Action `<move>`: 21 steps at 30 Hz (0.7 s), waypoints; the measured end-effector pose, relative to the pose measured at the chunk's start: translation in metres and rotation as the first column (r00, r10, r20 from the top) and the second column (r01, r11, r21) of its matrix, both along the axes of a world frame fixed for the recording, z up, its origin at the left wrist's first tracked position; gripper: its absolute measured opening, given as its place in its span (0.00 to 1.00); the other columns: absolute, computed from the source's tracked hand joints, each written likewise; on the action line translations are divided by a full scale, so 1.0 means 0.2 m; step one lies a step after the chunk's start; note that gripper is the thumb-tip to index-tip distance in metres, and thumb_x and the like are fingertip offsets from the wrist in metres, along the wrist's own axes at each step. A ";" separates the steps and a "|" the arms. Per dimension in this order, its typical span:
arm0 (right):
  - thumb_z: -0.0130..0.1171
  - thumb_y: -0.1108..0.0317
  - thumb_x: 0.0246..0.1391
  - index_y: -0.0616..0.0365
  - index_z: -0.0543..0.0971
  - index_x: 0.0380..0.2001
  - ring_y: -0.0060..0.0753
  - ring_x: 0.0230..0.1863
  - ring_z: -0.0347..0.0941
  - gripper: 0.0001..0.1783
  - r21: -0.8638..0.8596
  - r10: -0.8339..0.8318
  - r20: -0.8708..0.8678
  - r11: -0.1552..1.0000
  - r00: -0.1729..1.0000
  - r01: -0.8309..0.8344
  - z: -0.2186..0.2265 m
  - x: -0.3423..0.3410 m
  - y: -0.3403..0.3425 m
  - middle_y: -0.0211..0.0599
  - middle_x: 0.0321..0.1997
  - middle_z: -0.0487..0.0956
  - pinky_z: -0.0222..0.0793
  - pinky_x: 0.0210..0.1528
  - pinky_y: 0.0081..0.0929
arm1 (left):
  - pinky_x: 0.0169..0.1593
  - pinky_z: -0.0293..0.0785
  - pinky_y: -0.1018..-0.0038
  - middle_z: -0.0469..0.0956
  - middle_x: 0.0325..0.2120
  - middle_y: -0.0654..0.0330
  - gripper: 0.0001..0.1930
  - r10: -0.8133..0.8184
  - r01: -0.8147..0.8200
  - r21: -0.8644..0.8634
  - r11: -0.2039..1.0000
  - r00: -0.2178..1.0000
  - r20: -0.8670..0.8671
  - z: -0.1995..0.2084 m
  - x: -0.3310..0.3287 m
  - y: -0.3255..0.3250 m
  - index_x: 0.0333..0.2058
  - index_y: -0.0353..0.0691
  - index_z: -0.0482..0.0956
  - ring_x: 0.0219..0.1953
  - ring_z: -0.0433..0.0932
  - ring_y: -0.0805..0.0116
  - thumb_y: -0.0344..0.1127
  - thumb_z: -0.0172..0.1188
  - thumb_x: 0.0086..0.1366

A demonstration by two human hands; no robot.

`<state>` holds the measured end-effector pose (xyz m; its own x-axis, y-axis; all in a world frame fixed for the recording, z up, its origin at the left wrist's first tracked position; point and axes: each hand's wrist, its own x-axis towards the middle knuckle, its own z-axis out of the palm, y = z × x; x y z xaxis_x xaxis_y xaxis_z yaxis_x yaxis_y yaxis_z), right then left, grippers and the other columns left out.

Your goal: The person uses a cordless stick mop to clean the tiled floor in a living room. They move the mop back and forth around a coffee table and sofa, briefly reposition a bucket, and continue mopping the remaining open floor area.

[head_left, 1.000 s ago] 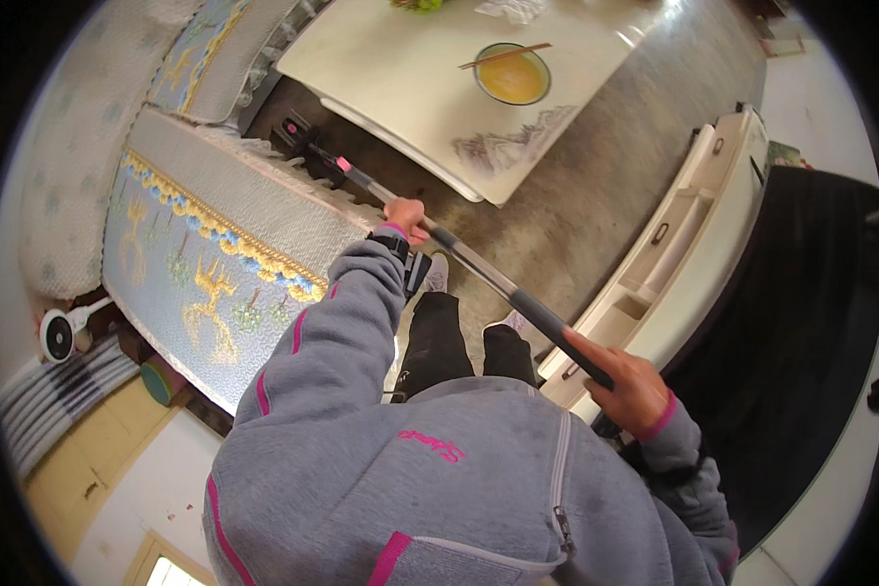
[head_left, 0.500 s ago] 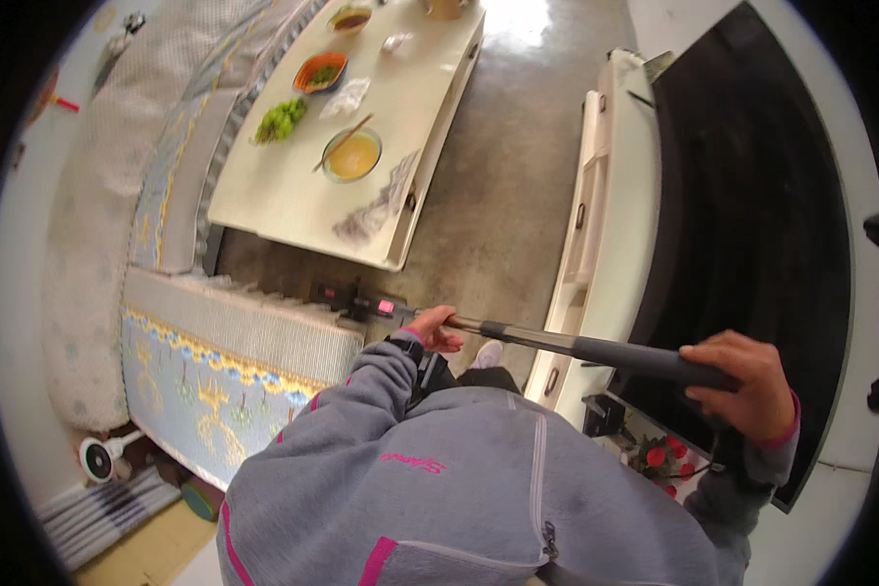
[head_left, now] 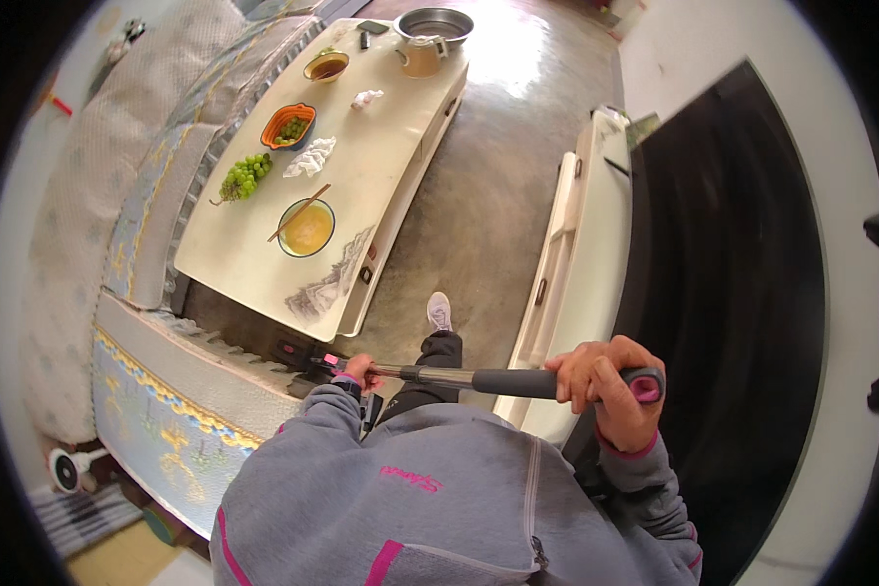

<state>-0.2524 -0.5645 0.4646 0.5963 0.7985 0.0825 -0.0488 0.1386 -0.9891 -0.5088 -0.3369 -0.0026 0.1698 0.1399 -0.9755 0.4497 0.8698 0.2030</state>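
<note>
A long-handled floor tool (head_left: 513, 383) lies across the front of my body. It has a metal shaft, a thick grey grip with a pink end, and a dark lower end with pink parts. My right hand (head_left: 610, 386) is wrapped round the grey grip near its end. Further down the shaft, my left hand (head_left: 361, 372) is closed on the tool near its pink part. The lower end reaches into the shadow between the coffee table (head_left: 264, 283) and the sofa (head_left: 181, 391), so its exact kind is not plain.
On the coffee table are a bowl of yellow liquid (head_left: 310, 234) with chopsticks across it, green grapes (head_left: 244, 178), an orange basket (head_left: 270, 128), crumpled tissues (head_left: 311, 158) and a metal basin (head_left: 438, 20). A white cabinet (head_left: 581, 303) and large black screen (head_left: 732, 322) stand right.
My right hand and the tool's grip have swung left and closer to my body. My left hand has shifted left and lower. One foot now shows further forward on the floor.
</note>
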 end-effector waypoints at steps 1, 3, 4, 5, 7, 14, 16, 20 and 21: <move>0.44 0.73 0.54 0.60 0.68 0.17 0.30 0.20 0.69 0.12 -0.011 0.034 -0.026 0.999 0.999 -0.034 -0.01 0.10 0.09 0.38 0.14 0.72 0.70 0.39 0.39 | 0.14 0.68 0.62 0.68 0.14 0.55 0.10 0.001 -0.002 0.011 1.000 0.999 0.037 -0.03 0.04 0.05 0.22 0.38 0.66 0.10 0.67 0.62 0.38 0.47 0.56; 0.42 0.74 0.55 0.59 0.66 0.15 0.30 0.19 0.69 0.14 -0.026 0.066 -0.081 0.997 0.995 -0.069 -0.03 0.30 0.31 0.36 0.12 0.69 0.70 0.38 0.39 | 0.10 0.60 0.65 0.66 0.09 0.55 0.12 -0.035 0.036 -0.009 0.999 0.999 0.038 -0.07 0.13 0.16 0.20 0.38 0.66 0.08 0.66 0.62 0.38 0.45 0.56; 0.41 0.74 0.55 0.59 0.66 0.15 0.30 0.19 0.68 0.14 -0.054 0.094 -0.079 0.994 0.992 -0.098 -0.03 0.39 0.42 0.36 0.12 0.69 0.70 0.38 0.39 | 0.10 0.61 0.66 0.66 0.08 0.55 0.14 -0.136 0.122 0.112 0.986 0.983 0.124 -0.08 0.17 0.20 0.18 0.37 0.67 0.07 0.66 0.62 0.40 0.43 0.57; 0.41 0.75 0.55 0.59 0.66 0.15 0.30 0.19 0.68 0.15 -0.078 0.122 -0.090 0.989 0.988 -0.129 -0.03 0.47 0.53 0.36 0.12 0.68 0.70 0.37 0.38 | 0.10 0.61 0.67 0.66 0.08 0.54 0.15 0.015 -0.020 0.062 0.998 0.996 0.088 -0.09 0.22 0.22 0.17 0.37 0.67 0.07 0.66 0.61 0.40 0.43 0.56; 0.39 0.76 0.54 0.58 0.65 0.14 0.29 0.18 0.68 0.15 -0.129 0.177 -0.087 0.974 0.980 -0.187 -0.02 0.60 0.72 0.36 0.11 0.68 0.70 0.36 0.37 | 0.11 0.63 0.67 0.64 0.08 0.54 0.13 0.190 -0.188 -0.025 0.982 0.977 0.095 -0.10 0.30 0.27 0.18 0.37 0.65 0.08 0.64 0.62 0.39 0.43 0.55; 0.41 0.78 0.51 0.59 0.64 0.12 0.30 0.17 0.66 0.14 -0.186 0.324 -0.081 0.924 0.943 -0.333 0.06 0.96 1.22 0.36 0.11 0.67 0.69 0.33 0.36 | 0.17 0.71 0.67 0.62 0.07 0.58 0.15 0.387 -0.379 -0.106 0.919 0.919 0.071 0.07 0.63 0.34 0.13 0.40 0.61 0.09 0.66 0.64 0.38 0.45 0.55; 0.40 0.80 0.47 0.59 0.63 0.13 0.30 0.16 0.65 0.12 -0.178 0.392 -0.076 0.899 0.917 -0.400 0.07 1.06 1.35 0.37 0.11 0.67 0.68 0.32 0.37 | 0.21 0.74 0.68 0.61 0.07 0.60 0.14 0.445 -0.437 -0.152 0.887 0.895 0.024 0.13 0.73 0.33 0.13 0.40 0.61 0.09 0.65 0.66 0.38 0.46 0.55; 0.41 0.78 0.49 0.59 0.63 0.13 0.30 0.16 0.65 0.12 -0.147 0.547 -0.082 0.820 0.833 -0.553 0.09 1.23 1.54 0.37 0.11 0.68 0.68 0.32 0.38 | 0.27 0.76 0.67 0.64 0.10 0.62 0.13 0.521 -0.512 -0.142 0.847 0.853 0.028 0.17 0.91 0.27 0.16 0.41 0.63 0.13 0.68 0.70 0.40 0.48 0.55; 0.42 0.78 0.49 0.59 0.64 0.13 0.30 0.16 0.65 0.12 -0.126 0.580 -0.086 0.800 0.810 -0.587 0.09 1.28 1.58 0.37 0.12 0.68 0.68 0.32 0.38 | 0.29 0.77 0.67 0.67 0.13 0.62 0.12 0.565 -0.544 -0.198 0.815 0.822 0.065 0.15 0.95 0.26 0.18 0.41 0.65 0.16 0.69 0.71 0.41 0.48 0.55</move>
